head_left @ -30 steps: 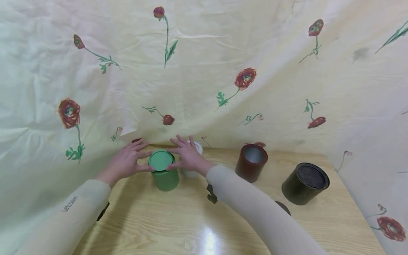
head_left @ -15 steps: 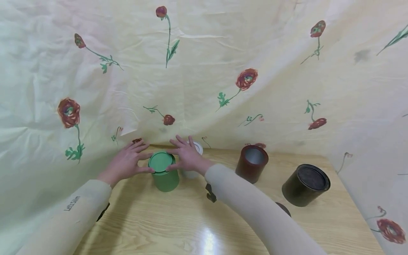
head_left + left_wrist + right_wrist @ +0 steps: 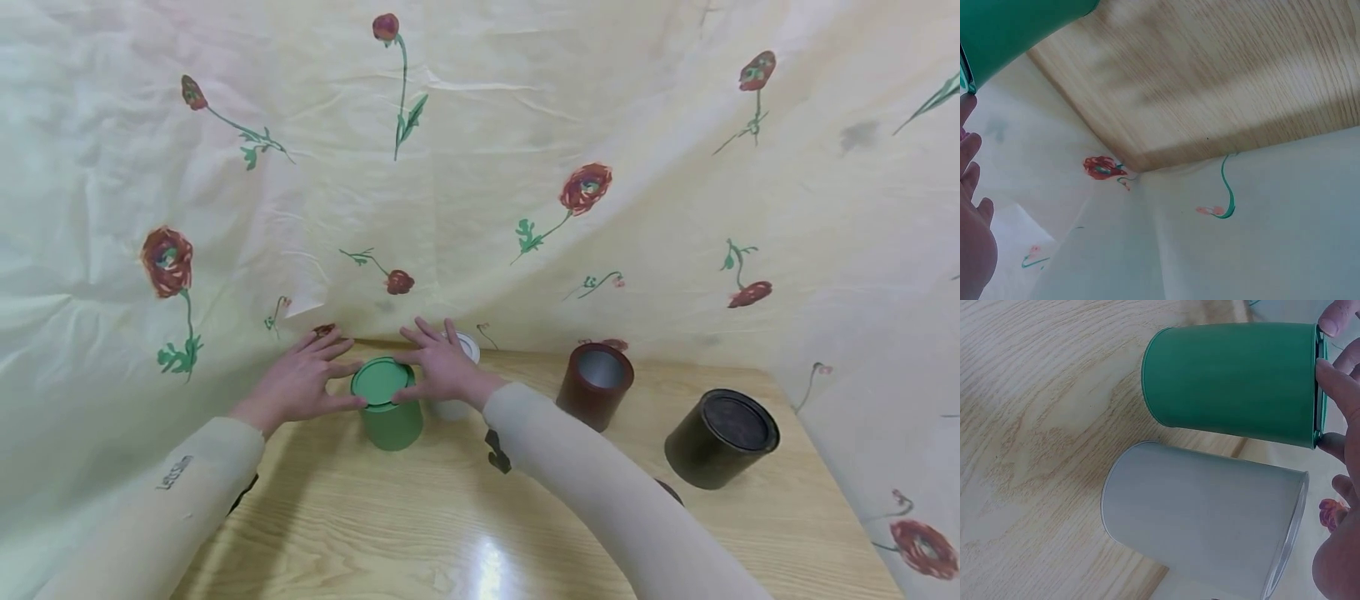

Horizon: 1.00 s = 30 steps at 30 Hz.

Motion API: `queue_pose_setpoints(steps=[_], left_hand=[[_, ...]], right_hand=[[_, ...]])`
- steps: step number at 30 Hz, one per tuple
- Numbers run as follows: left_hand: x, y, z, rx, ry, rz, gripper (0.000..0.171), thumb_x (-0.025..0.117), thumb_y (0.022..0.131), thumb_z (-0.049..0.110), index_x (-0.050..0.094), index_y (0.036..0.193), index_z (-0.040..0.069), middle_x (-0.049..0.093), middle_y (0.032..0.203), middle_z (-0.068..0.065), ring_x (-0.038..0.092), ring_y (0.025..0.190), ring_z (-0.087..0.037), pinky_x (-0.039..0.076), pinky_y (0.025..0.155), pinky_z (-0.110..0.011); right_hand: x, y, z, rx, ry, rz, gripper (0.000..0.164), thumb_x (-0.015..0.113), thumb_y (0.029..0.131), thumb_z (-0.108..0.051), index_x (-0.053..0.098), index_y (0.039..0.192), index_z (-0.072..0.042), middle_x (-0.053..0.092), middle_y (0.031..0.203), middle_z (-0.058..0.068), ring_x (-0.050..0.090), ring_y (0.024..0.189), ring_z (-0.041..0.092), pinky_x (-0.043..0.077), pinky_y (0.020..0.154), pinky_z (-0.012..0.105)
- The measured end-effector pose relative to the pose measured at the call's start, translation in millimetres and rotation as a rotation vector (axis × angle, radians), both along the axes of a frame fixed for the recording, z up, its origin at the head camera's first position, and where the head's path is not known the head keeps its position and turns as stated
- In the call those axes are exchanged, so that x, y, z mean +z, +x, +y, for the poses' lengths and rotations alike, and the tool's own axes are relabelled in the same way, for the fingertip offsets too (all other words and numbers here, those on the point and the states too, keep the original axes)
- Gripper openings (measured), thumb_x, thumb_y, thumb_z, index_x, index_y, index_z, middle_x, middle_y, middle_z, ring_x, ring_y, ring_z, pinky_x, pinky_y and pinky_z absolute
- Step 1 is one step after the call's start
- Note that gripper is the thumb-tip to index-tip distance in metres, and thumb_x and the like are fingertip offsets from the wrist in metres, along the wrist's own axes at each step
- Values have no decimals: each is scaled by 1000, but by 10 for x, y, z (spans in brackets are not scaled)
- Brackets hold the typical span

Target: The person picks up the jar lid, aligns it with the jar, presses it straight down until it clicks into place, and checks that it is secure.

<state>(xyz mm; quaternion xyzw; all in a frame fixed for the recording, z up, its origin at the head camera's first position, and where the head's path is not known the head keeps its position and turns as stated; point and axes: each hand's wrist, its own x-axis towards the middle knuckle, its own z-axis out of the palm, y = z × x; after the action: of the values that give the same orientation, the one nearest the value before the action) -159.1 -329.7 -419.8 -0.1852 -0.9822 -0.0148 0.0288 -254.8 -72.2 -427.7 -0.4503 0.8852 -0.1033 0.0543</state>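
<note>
A green can (image 3: pixel 393 429) stands upright on the wooden table, its round green lid (image 3: pixel 381 381) on top. My left hand (image 3: pixel 300 379) holds the lid's left edge between thumb and index finger, the other fingers spread out behind. From the opposite side my right hand (image 3: pixel 447 367) has thumb and index finger at the lid's right edge. In the right wrist view a thin dark gap runs between lid and can body. A white can (image 3: pixel 1197 512) stands close beside the green one, partly hidden by my right hand in the head view.
To the right stand a dark red can (image 3: pixel 592 392), open at the top, and a black can (image 3: pixel 712 446) with its top covered. A dark disc (image 3: pixel 671 491) lies partly hidden behind my right sleeve. A flowered cloth (image 3: pixel 480 208) hangs along the table's back and sides.
</note>
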Motion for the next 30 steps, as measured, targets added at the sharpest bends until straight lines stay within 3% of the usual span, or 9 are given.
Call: queue_pose_setpoints(steps=[14, 23, 30], left_hand=[[40, -41, 33, -88, -185, 74, 69, 64, 96, 69, 74, 139, 15, 59, 154, -18, 42, 152, -43, 29, 127, -60], [56, -48, 55, -126, -206, 98, 69, 65, 95, 70, 75, 137, 16, 61, 152, -19, 46, 149, -43, 33, 125, -60], [75, -48, 78, -116, -215, 82, 72, 61, 96, 73, 74, 139, 17, 59, 154, -18, 45, 150, -43, 33, 125, -61]], right_hand=[[37, 35, 59, 2, 82, 15, 74, 67, 96, -69, 57, 157, -29, 23, 178, 4, 6, 166, 31, -4, 131, 64], [43, 57, 67, 16, 122, 42, 75, 63, 98, -70, 53, 159, -29, 20, 179, 2, 4, 167, 28, -4, 131, 63], [42, 68, 51, 31, 119, 55, 75, 60, 100, -70, 50, 162, -29, 18, 179, 3, 4, 167, 29, -5, 131, 63]])
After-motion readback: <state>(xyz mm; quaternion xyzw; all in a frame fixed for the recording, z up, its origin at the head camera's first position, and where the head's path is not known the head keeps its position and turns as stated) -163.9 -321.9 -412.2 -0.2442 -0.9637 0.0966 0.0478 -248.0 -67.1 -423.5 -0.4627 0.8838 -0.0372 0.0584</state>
